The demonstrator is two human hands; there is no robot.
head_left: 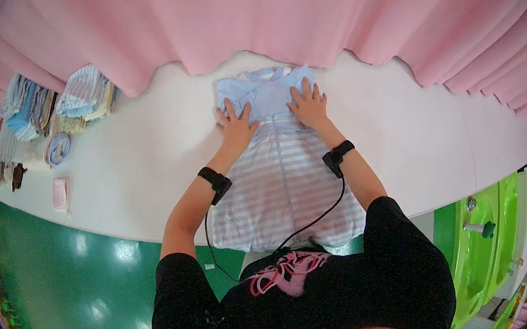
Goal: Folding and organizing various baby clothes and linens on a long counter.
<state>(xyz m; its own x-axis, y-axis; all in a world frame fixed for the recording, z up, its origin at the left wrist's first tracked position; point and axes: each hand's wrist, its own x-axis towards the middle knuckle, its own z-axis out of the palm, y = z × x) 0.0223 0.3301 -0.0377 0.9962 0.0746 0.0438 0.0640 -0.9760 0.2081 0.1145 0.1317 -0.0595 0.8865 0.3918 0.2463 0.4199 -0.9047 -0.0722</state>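
Striped garment: left hand, right hand laid on it, each grip spread wide, nothing grasped.

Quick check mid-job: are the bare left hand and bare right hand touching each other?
Apart. The head view plainly shows the pale-blue, white-striped cloth garment between left hand and right hand.

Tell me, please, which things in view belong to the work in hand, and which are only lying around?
In use:
left hand, spread on the garment
right hand, also spread on it
blue-and-white garment, laid out
white table, beneath

Lying around, at left:
folded cloth stacks
rolled blue cloth
small pink item
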